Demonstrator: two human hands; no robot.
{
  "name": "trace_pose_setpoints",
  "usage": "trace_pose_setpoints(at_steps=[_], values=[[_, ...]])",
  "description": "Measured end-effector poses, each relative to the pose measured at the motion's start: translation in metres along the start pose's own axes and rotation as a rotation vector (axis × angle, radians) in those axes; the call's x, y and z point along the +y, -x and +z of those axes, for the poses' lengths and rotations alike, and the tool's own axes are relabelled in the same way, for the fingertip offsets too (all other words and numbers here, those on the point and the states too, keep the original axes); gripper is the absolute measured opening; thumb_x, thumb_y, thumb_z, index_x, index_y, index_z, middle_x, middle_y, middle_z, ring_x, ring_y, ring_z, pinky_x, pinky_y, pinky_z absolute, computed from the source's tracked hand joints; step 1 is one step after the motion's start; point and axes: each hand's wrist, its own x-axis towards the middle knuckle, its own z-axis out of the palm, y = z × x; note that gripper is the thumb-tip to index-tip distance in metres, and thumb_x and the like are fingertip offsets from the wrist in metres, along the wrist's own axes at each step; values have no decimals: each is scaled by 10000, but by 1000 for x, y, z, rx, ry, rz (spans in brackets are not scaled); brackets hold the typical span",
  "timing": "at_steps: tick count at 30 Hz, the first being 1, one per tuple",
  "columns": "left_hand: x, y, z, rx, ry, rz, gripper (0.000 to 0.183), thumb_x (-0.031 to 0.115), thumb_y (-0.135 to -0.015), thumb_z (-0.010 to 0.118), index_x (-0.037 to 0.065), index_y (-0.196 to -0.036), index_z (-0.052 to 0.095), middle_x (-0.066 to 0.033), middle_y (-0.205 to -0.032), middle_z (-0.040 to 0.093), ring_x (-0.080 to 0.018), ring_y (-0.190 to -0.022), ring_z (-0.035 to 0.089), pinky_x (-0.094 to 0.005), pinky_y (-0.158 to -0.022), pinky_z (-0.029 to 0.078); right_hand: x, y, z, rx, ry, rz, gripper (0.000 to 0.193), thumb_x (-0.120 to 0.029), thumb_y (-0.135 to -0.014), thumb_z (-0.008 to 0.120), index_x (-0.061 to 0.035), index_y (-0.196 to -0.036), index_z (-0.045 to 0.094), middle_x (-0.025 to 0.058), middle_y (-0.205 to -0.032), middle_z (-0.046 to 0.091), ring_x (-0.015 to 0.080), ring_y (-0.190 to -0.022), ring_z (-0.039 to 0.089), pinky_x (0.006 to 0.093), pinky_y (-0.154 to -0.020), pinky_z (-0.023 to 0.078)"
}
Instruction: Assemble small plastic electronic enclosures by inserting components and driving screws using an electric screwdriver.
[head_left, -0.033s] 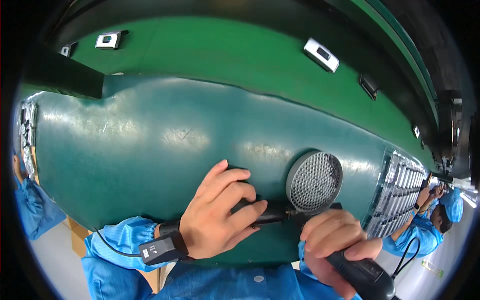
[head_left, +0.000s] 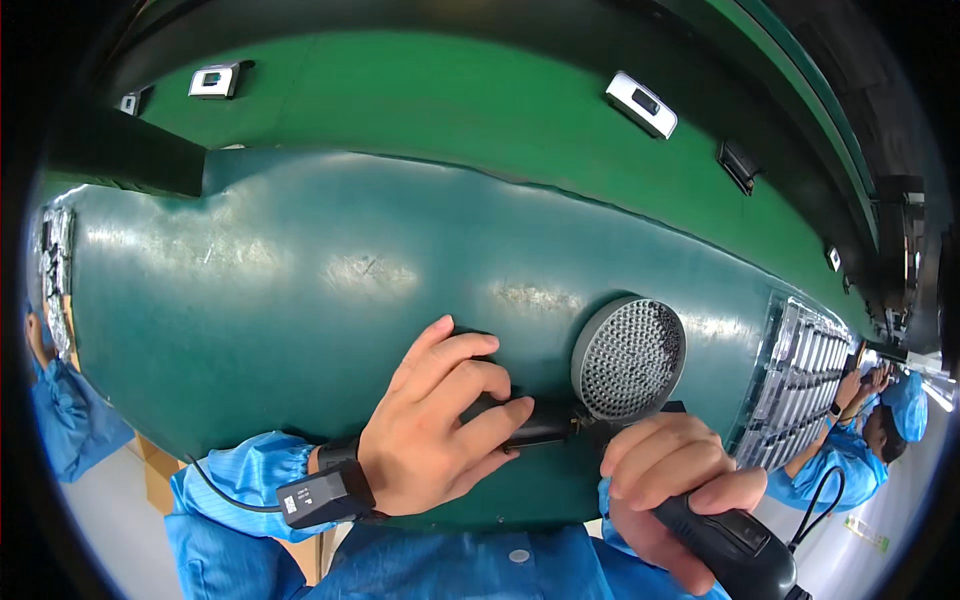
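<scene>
Palm down, my left hand (head_left: 435,425) curls its fingers round a dark elongated part (head_left: 542,430), most of which the fingers cover. My right hand (head_left: 672,480) is wrapped round a black corded tool (head_left: 740,545) that looks like an electric screwdriver; its working tip is hidden behind the fingers. The right knuckles are close to the end of the dark part; whether tool and part touch cannot be seen. Just beyond the hands stands a round grey dish (head_left: 632,358), its face covered with small bumps or holes in rows.
A green work mat (head_left: 330,240) covers the table. Clear plastic trays with slots (head_left: 795,385) lie at the right, and shiny wrapped items (head_left: 58,270) at the far left. White-fronted devices (head_left: 642,105) sit along the back. A co-worker in blue (head_left: 840,465) is at the right, another blue sleeve (head_left: 70,410) at the left.
The rear of the corded tool and its cord have shifted very slightly, the tool's back end a little to the right and down. My left hand is almost still.
</scene>
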Motion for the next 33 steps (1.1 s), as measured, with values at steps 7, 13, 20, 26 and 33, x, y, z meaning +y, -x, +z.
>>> trace_pose_setpoints(at_steps=[7,13,20,26,33], values=[[0,2,2,-6,-8,-23,499,169,-560,951,99,-1027,789,-39,-1050,608,-354,-1268,572,-640,-1152,365,5,10,1,-23,110,-40,627,-577,-956,695,-19,-1124,466,121,-725,634,228,-514,616,370,-455,556],[2,6,3,2,-10,-6,524,166,-549,960,98,-1038,786,-48,-1050,607,-370,-1264,575,-656,-1154,365,-24,-2,-11,211,45,4,611,-603,-968,665,-73,-1195,461,90,-732,588,196,-527,583,326,-443,514],[1,5,4,4,-24,6,531,175,-546,962,103,-1042,786,-57,-1040,608,-373,-1261,577,-664,-1148,375,-18,-1,-32,254,138,44,680,-657,-968,619,-60,-1241,442,132,-759,629,238,-560,621,388,-487,547],[0,3,4,6,-24,6,521,180,-543,960,102,-1029,788,-58,-1031,608,-373,-1259,578,-665,-1151,373,-11,2,-33,260,122,50,707,-661,-962,625,-43,-1248,436,146,-781,633,245,-565,615,401,-512,550],[1,3,6,17,-28,17,515,184,-548,957,103,-1028,789,-58,-1030,605,-372,-1254,581,-660,-1152,378,-7,0,-36,221,122,73,711,-659,-952,645,-34,-1226,447,142,-784,628,245,-573,618,400,-521,543]])
